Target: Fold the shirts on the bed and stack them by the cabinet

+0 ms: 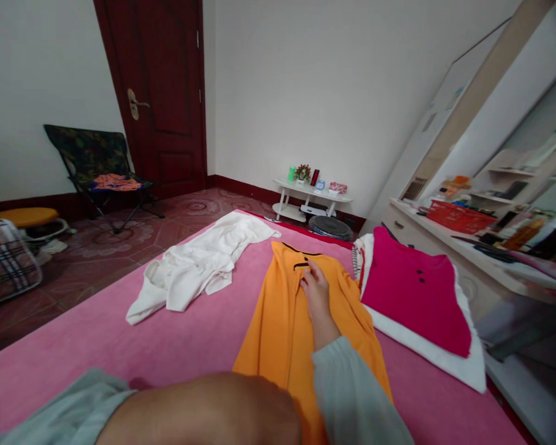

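An orange long top [282, 321] lies spread on the pink bed, with dark trim at its neckline and a small dark mark below it. My right hand [315, 287] is on its upper front near that mark, with bent fingers closed on the cloth. A crease runs down from the fingertips. My left hand [259, 408] is blurred and very close to the camera at the bottom, over the lower part of the orange top. Its fingers are hidden, so I cannot tell what it holds.
A crumpled white garment [199, 259] lies left on the pink bed cover [189, 346]. Right of the orange top is a stack with a magenta garment [408, 290] uppermost. Beyond are a folding chair [92, 164], a small white table [312, 190] and a dresser with a red basket [458, 216].
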A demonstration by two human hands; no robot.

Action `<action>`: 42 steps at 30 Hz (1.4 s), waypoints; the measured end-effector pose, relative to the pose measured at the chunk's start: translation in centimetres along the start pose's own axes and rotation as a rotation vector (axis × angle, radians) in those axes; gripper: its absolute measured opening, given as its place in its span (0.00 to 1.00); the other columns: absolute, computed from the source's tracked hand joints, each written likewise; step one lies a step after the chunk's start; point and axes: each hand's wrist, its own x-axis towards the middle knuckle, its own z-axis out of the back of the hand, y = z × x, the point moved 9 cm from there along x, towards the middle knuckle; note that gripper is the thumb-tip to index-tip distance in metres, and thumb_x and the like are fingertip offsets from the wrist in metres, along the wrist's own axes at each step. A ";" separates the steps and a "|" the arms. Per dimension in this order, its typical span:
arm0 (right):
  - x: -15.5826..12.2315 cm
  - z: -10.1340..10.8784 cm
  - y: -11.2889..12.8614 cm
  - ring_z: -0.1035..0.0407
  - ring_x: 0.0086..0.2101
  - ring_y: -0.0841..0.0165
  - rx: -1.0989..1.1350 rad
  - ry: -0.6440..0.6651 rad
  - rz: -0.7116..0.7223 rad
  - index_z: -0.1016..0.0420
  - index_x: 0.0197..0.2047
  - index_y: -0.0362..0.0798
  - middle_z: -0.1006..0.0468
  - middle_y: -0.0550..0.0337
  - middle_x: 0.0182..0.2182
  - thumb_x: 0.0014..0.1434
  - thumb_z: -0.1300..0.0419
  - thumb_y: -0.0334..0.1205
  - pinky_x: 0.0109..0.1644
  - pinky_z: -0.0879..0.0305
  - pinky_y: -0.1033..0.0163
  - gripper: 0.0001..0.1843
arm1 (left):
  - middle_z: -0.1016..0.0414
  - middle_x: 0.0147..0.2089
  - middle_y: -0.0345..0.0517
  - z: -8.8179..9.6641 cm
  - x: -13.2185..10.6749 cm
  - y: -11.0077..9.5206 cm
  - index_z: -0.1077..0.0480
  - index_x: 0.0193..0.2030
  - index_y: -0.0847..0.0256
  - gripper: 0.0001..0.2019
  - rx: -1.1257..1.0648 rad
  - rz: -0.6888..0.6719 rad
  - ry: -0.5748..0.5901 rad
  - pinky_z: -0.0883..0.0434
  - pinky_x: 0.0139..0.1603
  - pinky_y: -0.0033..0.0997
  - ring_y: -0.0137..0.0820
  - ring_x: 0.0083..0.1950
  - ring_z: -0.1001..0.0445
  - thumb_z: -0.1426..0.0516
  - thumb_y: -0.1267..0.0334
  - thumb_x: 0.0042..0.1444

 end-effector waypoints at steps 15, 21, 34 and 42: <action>-0.4 0.0 4.0 0.33 0.46 0.58 -1.051 -0.056 0.403 0.20 0.38 0.46 0.26 0.49 0.43 0.50 0.46 0.31 0.54 0.39 0.55 0.15 | 0.49 0.71 0.59 8.5 0.4 13.4 0.43 0.67 0.64 0.28 0.489 0.560 -0.747 0.53 0.70 0.48 0.45 0.72 0.53 0.55 0.52 0.64; -0.2 5.8 5.6 0.31 0.38 0.58 -0.924 -0.385 0.369 0.23 0.38 0.40 0.26 0.47 0.37 0.48 0.51 0.31 0.47 0.36 0.53 0.19 | 0.47 0.70 0.58 9.0 0.3 13.1 0.42 0.66 0.64 0.29 0.459 0.596 -0.754 0.51 0.70 0.47 0.44 0.71 0.50 0.54 0.51 0.63; 5.1 -0.1 3.7 0.32 0.51 0.56 -1.289 -0.022 0.288 0.37 0.61 0.41 0.27 0.44 0.51 0.53 0.41 0.37 0.54 0.39 0.57 0.32 | 0.45 0.69 0.56 9.2 -0.2 13.5 0.39 0.65 0.61 0.28 0.414 0.567 -0.833 0.50 0.69 0.48 0.45 0.70 0.48 0.53 0.50 0.62; 4.1 3.1 6.9 0.30 0.39 0.61 -1.369 -0.261 0.414 0.24 0.49 0.52 0.25 0.51 0.43 0.56 0.46 0.34 0.41 0.38 0.59 0.19 | 0.41 0.67 0.52 9.8 -0.6 13.4 0.36 0.62 0.56 0.25 0.379 0.627 -0.872 0.48 0.67 0.53 0.50 0.68 0.46 0.52 0.50 0.62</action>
